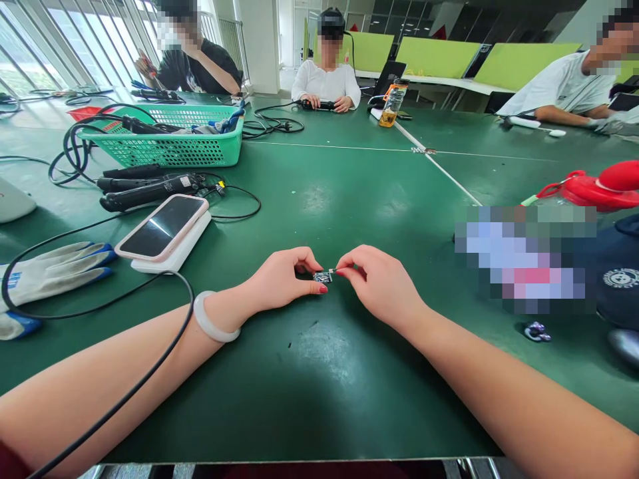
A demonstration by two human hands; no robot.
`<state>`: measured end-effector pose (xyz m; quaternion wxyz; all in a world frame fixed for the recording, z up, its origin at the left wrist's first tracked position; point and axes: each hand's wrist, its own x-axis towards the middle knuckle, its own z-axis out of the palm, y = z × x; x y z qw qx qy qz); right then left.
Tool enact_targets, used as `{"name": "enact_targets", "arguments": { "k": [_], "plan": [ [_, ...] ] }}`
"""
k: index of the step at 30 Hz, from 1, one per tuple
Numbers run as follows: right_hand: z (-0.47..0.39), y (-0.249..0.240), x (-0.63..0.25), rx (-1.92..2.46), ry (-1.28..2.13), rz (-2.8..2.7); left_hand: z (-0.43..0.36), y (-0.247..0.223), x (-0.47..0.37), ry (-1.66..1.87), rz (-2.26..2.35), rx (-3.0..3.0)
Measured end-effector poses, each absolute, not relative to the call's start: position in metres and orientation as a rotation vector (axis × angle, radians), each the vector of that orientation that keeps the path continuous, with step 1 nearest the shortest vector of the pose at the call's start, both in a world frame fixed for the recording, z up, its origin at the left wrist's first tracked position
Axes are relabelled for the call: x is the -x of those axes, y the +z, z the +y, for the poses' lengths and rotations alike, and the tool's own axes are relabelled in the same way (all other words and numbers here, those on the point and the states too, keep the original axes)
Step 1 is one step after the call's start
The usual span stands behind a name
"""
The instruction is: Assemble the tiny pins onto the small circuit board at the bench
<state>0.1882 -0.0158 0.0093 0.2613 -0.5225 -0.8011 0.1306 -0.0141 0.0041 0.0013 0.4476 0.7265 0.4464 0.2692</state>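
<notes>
Between the thumb and fingers of my left hand is a small dark circuit board with pale parts on it. The fingertips of my right hand pinch a tiny light-coloured piece at the board's right edge; whether it is part of the board I cannot tell. Both hands meet over the green table, close to its surface. A white bracelet circles my left wrist, and a black cable runs across that forearm.
Left of my hands lie a phone on a white box, work gloves, black handled tools and a green basket with cables. A bottle, red item and dark cap are on the right. Several people sit around the table.
</notes>
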Motion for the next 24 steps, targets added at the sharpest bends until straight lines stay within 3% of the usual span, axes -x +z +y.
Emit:
{"name": "enact_targets", "arguments": {
  "k": [24],
  "plan": [
    [-0.023,0.009,-0.182,1.396,0.387,-2.155,0.003,0.004,0.012,0.801,1.074,-1.66]
  ]
}}
